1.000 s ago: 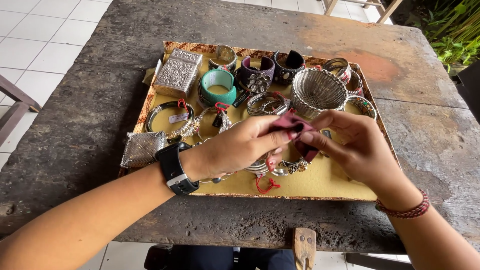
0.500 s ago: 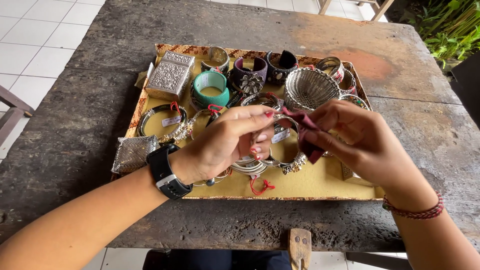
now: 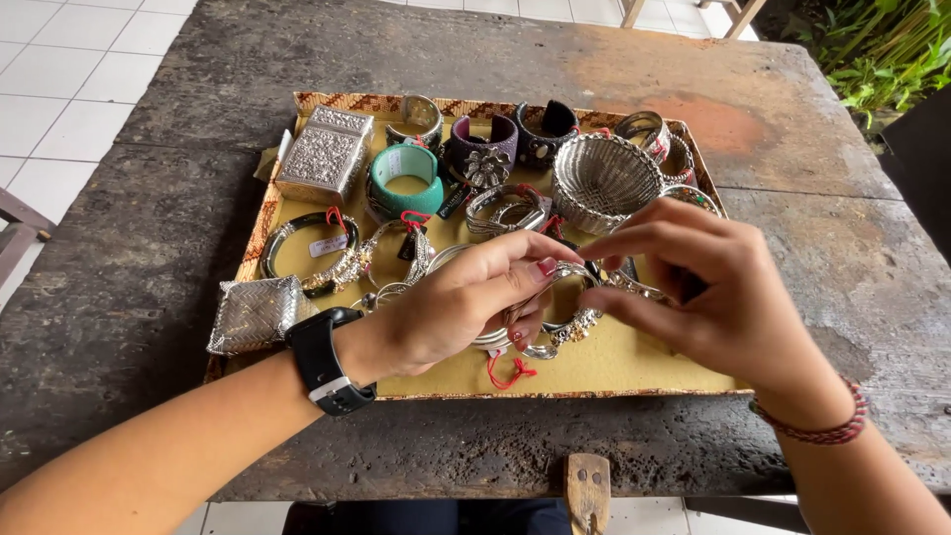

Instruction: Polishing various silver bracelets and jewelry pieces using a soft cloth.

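Observation:
My left hand, with a black watch on the wrist, pinches a silver bracelet over the front of a flat yellow-lined tray. My right hand meets it from the right, fingertips on the same bracelet. A red tag string hangs below the bracelet onto the tray lining. Part of the bracelet is hidden by my fingers.
The tray sits on a worn dark wooden table and holds several bangles, a teal cuff, a silver woven bowl and an embossed silver box. A woven silver pouch lies at its left corner. Tiled floor is on the left.
Both hands have come a little nearer and lower over the tray front. A dark red item seen between the fingers earlier is no longer visible; the silver bracelet now shows.

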